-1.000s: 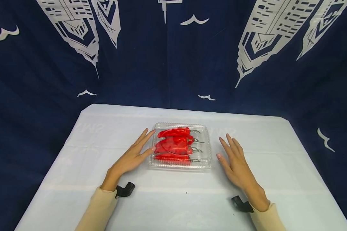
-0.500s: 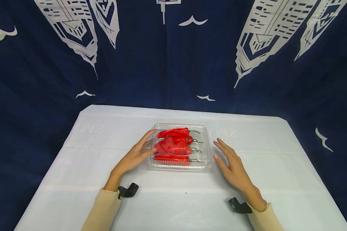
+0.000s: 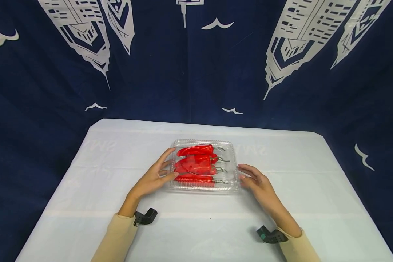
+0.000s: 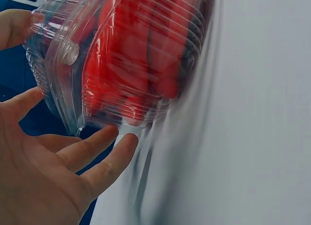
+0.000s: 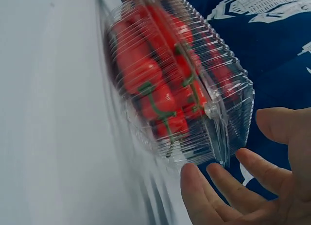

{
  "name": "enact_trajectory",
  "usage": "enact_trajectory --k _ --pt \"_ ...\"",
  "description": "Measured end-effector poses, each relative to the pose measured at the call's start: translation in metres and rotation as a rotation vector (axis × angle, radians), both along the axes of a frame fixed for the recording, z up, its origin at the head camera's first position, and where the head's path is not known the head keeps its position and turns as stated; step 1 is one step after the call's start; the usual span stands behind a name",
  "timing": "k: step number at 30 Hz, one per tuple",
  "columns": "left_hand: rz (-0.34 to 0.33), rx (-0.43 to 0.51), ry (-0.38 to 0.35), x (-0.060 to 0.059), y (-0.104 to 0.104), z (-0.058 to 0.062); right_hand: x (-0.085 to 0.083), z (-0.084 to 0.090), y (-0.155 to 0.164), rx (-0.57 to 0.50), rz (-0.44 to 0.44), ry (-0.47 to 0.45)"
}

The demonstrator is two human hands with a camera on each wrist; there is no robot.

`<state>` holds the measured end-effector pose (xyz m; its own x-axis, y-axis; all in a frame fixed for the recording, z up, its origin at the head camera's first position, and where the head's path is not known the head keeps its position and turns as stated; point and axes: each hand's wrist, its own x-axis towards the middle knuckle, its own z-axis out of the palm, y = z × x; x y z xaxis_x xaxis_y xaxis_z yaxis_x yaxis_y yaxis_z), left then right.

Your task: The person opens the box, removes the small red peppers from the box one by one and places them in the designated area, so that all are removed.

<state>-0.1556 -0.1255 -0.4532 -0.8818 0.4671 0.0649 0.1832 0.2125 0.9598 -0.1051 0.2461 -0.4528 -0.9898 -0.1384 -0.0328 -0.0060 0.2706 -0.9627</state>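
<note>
A clear plastic clamshell container with a ridged rim lies closed on the table. Inside, several red peppers with green stems point to the right. My left hand is at the container's left side, fingers spread along it. In the left wrist view, its thumb overlaps the lid edge and the other fingertips come right up to the side wall. On the opposite side, my right hand has its bent fingers close by the right wall. The right wrist view shows that thumb held apart from the fingers, beside the lid corner.
A white cloth covers the table. Behind it hangs a dark blue curtain printed with white buildings and birds. Each wrist wears a black camera mount, such as the left one.
My right hand has come left to the container's right side, its fingers bending more. My left hand has shifted slightly right, thumb lower over the lid's left edge. The container stays in place.
</note>
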Motion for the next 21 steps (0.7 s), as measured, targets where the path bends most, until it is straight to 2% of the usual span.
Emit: enact_trajectory --k 6,10,16,21 --pt "0.005 0.002 -0.020 0.0004 0.0011 0.0009 -0.0017 0.0002 0.0023 -0.099 0.031 -0.111" --pt "0.007 -0.001 -0.007 -0.0004 0.0018 -0.0004 -0.0021 0.0013 0.0052 -0.166 0.044 -0.172" --pt "0.012 0.000 -0.006 0.0004 0.0021 -0.0014 -0.0016 0.0018 0.0063 -0.267 0.068 -0.223" --pt "0.021 -0.007 -0.005 0.0013 0.0022 -0.0014 -0.0014 -0.0010 0.0068 -0.281 0.085 -0.238"
